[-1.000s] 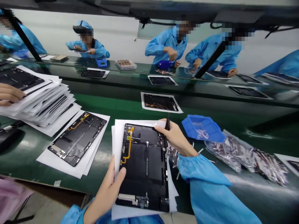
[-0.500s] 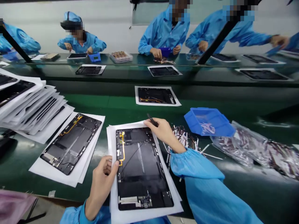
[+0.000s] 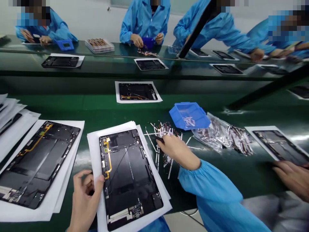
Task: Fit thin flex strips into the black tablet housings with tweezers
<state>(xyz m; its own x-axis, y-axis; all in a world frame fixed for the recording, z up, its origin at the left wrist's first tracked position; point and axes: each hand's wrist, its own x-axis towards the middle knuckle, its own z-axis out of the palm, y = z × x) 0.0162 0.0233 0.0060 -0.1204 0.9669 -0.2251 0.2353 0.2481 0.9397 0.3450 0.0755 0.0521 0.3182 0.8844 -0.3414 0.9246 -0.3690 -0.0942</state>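
A black tablet housing (image 3: 130,174) with an orange flex cable along its left side lies on white paper sheets (image 3: 93,145) in front of me. My left hand (image 3: 87,193) pinches the left edge of the housing, thumb on top, fingers curled. My right hand (image 3: 177,149) is closed around a dark slim tool (image 3: 159,139), seemingly tweezers, over a pile of thin white and brown strips (image 3: 166,129) just right of the paper. The tool's tip is too small to make out.
Another housing (image 3: 43,161) on paper lies at left, beside a paper stack (image 3: 14,129). Behind the pile are a blue bin (image 3: 189,116) and bagged strips (image 3: 224,133). A person's hand (image 3: 293,177) touches a housing (image 3: 282,145) at right. People in blue sit opposite.
My right hand has moved from the top right of the housing to the strip pile. The view has shifted right, and another person's hand and a housing now show at right.
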